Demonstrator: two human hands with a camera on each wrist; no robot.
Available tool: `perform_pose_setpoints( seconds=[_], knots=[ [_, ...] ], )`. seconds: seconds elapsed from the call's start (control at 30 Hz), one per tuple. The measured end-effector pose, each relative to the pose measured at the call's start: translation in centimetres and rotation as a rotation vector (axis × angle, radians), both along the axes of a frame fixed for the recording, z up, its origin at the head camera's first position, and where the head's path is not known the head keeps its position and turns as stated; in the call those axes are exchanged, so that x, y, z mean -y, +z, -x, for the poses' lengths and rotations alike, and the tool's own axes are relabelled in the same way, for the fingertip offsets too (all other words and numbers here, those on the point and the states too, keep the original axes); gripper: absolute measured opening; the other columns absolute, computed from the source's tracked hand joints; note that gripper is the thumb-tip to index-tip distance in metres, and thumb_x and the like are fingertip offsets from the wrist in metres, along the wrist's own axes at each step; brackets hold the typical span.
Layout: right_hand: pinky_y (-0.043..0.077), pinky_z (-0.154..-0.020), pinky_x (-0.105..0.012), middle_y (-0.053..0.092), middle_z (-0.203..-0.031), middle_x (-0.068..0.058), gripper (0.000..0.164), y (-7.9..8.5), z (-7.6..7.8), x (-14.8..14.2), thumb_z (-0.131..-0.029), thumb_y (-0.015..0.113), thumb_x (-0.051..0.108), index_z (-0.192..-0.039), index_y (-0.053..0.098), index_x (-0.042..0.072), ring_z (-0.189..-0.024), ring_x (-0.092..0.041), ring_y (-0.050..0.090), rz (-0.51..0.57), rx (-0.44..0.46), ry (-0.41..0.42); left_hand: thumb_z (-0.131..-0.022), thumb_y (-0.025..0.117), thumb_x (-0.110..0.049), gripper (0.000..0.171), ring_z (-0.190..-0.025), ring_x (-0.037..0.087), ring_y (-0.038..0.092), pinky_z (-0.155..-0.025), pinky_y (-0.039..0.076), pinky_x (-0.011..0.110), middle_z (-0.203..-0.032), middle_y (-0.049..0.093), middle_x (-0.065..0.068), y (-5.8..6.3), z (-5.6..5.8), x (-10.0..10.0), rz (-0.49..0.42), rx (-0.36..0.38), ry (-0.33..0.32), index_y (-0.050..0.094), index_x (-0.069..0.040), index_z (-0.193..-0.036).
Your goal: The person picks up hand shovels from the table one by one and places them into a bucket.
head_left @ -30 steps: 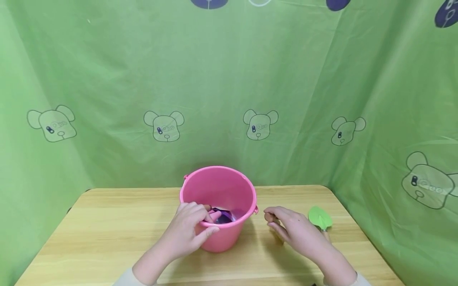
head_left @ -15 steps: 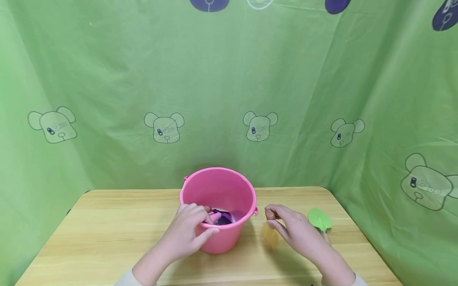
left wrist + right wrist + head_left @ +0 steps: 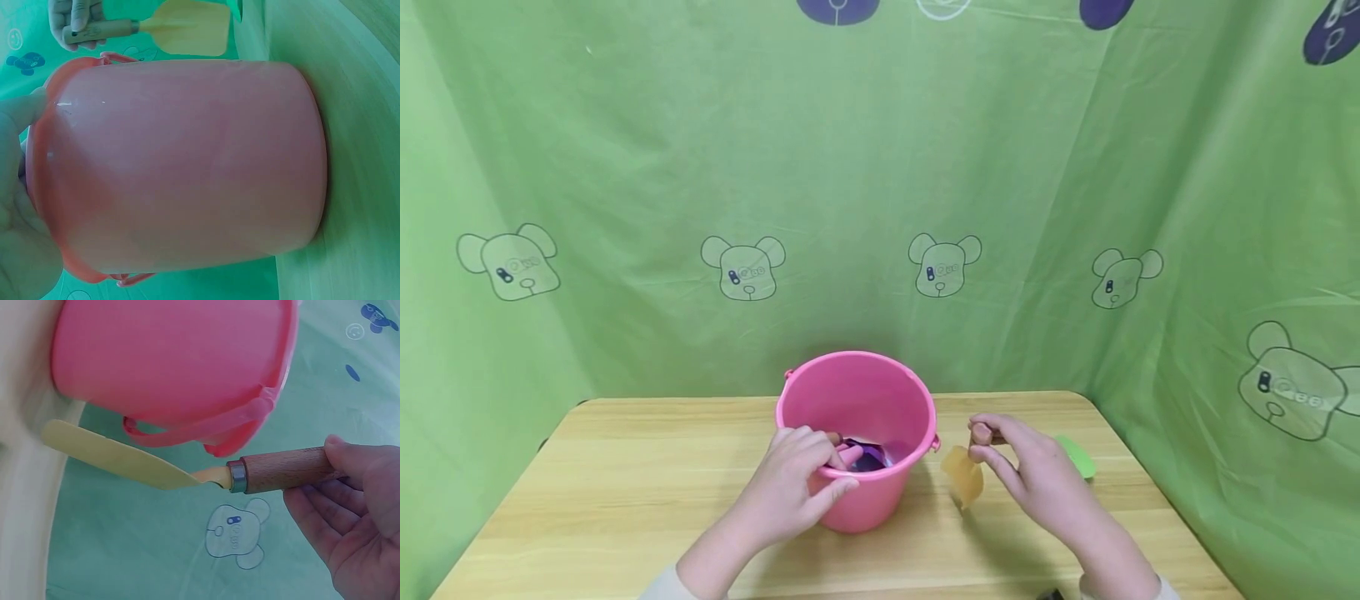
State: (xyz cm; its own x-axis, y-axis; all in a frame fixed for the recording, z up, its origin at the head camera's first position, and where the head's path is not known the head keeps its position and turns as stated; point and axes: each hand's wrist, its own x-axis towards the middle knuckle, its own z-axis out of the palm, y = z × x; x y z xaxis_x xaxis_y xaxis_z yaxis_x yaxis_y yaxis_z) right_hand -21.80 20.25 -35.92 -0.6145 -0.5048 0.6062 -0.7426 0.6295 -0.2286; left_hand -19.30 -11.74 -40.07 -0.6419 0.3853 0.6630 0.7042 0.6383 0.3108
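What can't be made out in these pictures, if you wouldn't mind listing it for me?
- Head view: the lower parts of the purple items, hidden by the near wall of the bucket.
- Head view: the rest of the green shovel, behind the right hand.
- Head view: what the dark object is; the bottom edge cuts it off.
- Left wrist view: most of the left hand's fingers, behind the rim.

In the lower right of the head view, the right hand [image 3: 1033, 477] is moving slightly up and rightward, bringing the yellow shovel [image 3: 964, 477] along, its blade now showing more fully below the fingertips. The hand is now covering more of the green shovel [image 3: 1078, 457]. A dark object [image 3: 1051, 595] is showing more at the bottom edge.
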Motion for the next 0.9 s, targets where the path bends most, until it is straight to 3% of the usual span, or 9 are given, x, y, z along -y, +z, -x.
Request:
perform_pose_setpoints(
  seconds=[0.27, 0.5, 0.73, 0.9],
  knots=[
    [0.044, -0.083, -0.018, 0.059, -0.097, 0.013, 0.043, 1.5, -0.4, -0.2, -0.076, 0.071, 0.008, -0.116, 0.055, 0.015, -0.091, -0.006, 0.058, 0.056, -0.116, -0.015, -0.085, 0.060, -0.048, 0.022, -0.085, 0.001, 0.044, -0.086, 0.032, 0.032, -0.090, 0.054, -0.019, 0.1, -0.1, -0.1, -0.004, -0.002, -0.001, 0.048, -0.030, -0.079],
    [0.045, -0.082, -0.019, 0.063, -0.097, 0.007, 0.047, 2.7, -0.8, -0.3, -0.074, 0.071, 0.005, -0.118, 0.055, 0.012, -0.092, -0.011, 0.060, 0.096, -0.197, -0.011, -0.084, 0.061, -0.047, 0.022, -0.082, 0.001, 0.043, -0.085, 0.032, 0.032, -0.089, 0.052, -0.020, 0.1, -0.1, -0.1, 0.002, -0.004, 0.003, 0.048, -0.030, -0.079],
    [0.044, -0.085, -0.019, 0.065, -0.095, 0.000, 0.034, 3.6, -0.8, 0.0, -0.089, 0.058, 0.026, -0.117, 0.057, 0.006, -0.093, -0.015, 0.061, 0.177, -0.368, 0.053, -0.084, 0.061, -0.047, 0.022, -0.086, 0.002, 0.045, -0.086, 0.033, 0.033, -0.089, 0.053, -0.020, 0.1, -0.1, 0.0, 0.005, -0.017, 0.001, 0.048, -0.030, -0.079],
    [0.043, -0.086, -0.019, 0.066, -0.096, -0.008, 0.033, 4.8, -1.2, 0.7, -0.091, 0.056, 0.027, -0.112, 0.059, 0.002, -0.091, -0.016, 0.061, 0.229, -0.477, 0.084, -0.085, 0.060, -0.047, 0.022, -0.085, 0.002, 0.045, -0.085, 0.033, 0.034, -0.090, 0.054, -0.019, 0.1, -0.1, 0.0, 0.007, -0.030, -0.002, 0.048, -0.029, -0.079]
  ],
)
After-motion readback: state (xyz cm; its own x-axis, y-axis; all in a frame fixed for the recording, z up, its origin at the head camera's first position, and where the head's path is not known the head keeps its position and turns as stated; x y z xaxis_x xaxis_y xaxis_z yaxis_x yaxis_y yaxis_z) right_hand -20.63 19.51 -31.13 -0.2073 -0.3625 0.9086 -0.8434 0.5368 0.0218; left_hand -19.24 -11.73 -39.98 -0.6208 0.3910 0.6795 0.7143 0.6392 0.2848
